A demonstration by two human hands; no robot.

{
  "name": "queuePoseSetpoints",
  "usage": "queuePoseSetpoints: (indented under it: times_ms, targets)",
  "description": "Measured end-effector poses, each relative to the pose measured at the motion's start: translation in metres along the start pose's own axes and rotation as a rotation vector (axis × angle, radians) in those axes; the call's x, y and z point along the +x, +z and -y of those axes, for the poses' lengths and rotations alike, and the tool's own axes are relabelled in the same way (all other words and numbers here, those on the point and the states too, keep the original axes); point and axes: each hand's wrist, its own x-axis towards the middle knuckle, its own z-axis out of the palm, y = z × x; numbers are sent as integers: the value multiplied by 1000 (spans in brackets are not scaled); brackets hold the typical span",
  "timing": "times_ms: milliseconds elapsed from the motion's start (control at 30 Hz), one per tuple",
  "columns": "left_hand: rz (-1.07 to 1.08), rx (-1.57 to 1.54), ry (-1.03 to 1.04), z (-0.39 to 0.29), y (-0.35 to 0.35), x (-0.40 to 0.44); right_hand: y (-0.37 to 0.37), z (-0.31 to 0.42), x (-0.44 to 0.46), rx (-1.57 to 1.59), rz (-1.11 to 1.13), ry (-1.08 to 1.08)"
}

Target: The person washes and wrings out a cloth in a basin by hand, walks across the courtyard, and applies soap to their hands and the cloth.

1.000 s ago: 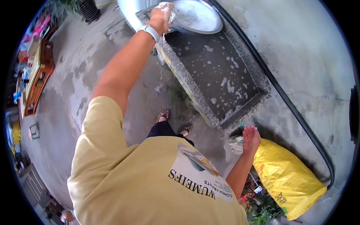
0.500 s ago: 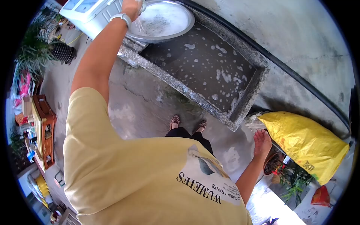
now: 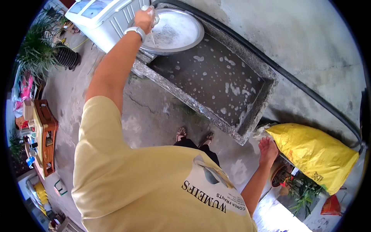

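My left hand [image 3: 144,20], with a white watch [image 3: 139,31] on its wrist, is closed above the near left rim of a metal basin [image 3: 198,42]. A small wet, foamy white thing [image 3: 155,18] shows at its fingers, too covered to make out. Water trickles from it toward the basin, where suds [image 3: 174,31] float on the liquid. The basin rests at the far left end of a stone trough [image 3: 193,103] holding murky water with foam patches. My right hand [image 3: 268,150] hangs low at the right, palm up, fingers loosely apart and holding nothing, near a yellow sack [image 3: 313,154].
A white washing machine [image 3: 108,23] stands beyond my left arm. A black hose [image 3: 286,75] runs along the wall behind the trough. Potted plants [image 3: 305,193] sit below the sack, and another plant [image 3: 34,50] and a wooden cabinet [image 3: 46,135] are at the left.
The view has tilted up, so the basin, trough and sack sit lower. More of my left hand and the washing machine now shows. My right hand remains beside the sack.
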Motion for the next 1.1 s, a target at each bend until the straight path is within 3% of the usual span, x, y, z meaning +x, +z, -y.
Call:
queuePoseSetpoints:
  times_ms: [67,133,200,267,400,433,533,567,633,700,733,800,867,967,1100]
  targets:
    - [43,176,87,12,-9,0,9,-2,3,-46,72,-22]
    - [33,-303,-81,-23,-6,-60,37,2,-3,-148,74,-9]
    - [268,-599,-99,2,-6,-47,66,3,-4,-181,213,-32]
    - [433,-1064,-401,-11,-9,-82,109,10,-10,-218,359,-43]
    - [665,-1312,-334,-17,-16,-151,205,26,-30,-291,718,-247]
    - [718,-1443,-347,-7,-9,-156,229,30,-38,-324,791,-388]
    - [687,-1303,-471,0,-4,-193,292,38,-51,-362,1010,-661]
    - [678,-1236,-495,9,3,-202,308,41,-56,-288,1025,-563]
    - [732,-1039,-324,29,15,-217,339,46,-70,-208,1100,-467]
    - [721,-922,-186,45,30,-228,355,50,-74,-151,1039,-143]
    - [691,-916,-129,44,29,-233,363,36,-56,-95,1051,-144]
    - [743,-855,-247,19,0,-251,375,23,-37,41,1031,21]
    - [682,-895,-264,25,-9,-246,387,17,-24,5,1076,87]
    - [578,-1018,-458,18,-36,-248,413,17,-15,-51,1067,141]
    - [334,-977,-336,65,-90,-255,456,35,7,-28,965,215]
